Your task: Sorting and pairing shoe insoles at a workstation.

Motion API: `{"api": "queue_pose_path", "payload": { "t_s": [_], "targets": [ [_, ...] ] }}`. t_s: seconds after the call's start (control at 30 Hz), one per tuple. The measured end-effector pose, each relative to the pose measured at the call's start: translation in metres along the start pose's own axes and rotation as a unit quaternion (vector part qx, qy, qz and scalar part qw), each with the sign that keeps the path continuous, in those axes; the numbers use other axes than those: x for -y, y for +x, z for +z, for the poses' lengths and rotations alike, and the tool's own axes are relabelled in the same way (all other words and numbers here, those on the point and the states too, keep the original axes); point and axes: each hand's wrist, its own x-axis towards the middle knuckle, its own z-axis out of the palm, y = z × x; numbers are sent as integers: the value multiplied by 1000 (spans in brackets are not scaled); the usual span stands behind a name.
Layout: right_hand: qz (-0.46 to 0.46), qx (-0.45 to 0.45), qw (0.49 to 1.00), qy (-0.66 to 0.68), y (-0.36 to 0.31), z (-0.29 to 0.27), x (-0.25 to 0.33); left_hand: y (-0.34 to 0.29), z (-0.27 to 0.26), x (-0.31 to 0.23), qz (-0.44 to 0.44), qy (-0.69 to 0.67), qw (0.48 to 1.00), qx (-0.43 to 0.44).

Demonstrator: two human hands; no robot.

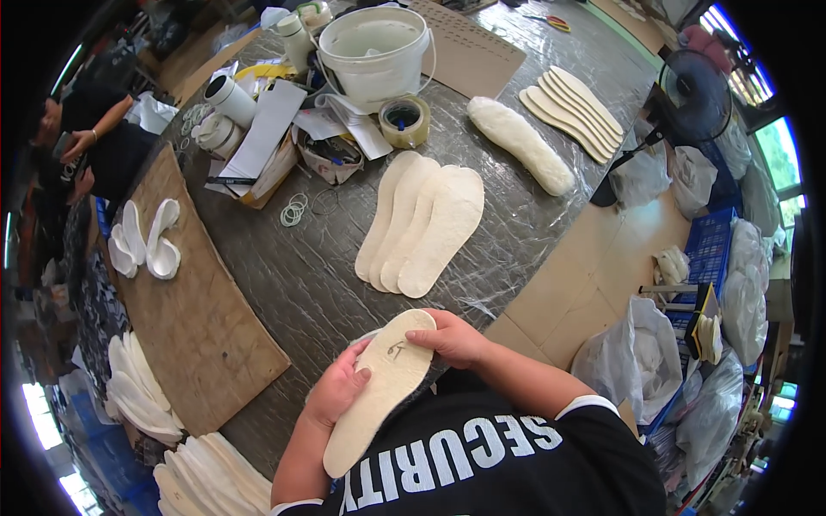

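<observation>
A cream felt insole with a dark handwritten mark is held between my two hands, tilted in front of my black shirt. My left hand is closed on its left edge, thumb on top. The fingers of my right hand grip the wider upper end, with the thumb pressed on the face. Part of another pale edge shows behind the insole, mostly hidden. Just beyond my hands, several fanned insoles lie on the table. Farther off are a thick fleecy bundle and another fan of insoles.
A plastic-covered table spreads ahead. On it stand a white bucket, a tape roll and a cluttered box. More insoles are at lower left. A fan and plastic bags are at right; another person is at far left.
</observation>
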Motion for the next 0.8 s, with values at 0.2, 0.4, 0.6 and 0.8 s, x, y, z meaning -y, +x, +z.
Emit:
{"api": "queue_pose_path", "payload": {
  "t_s": [0.2,0.4,0.6,0.8],
  "targets": [
    [-5,-102,992,-70,9,11,-26,-40,-5,1,-3,570,821,-38],
    [-49,-124,989,-58,16,36,-41,-48,19,-21,-87,628,767,-98],
    [-135,-91,978,-130,15,38,-40,-47,14,-20,-108,624,762,-132],
    [-175,-240,914,-275,-12,-10,-46,-56,-15,-16,-50,489,849,-191]
  ]
}}
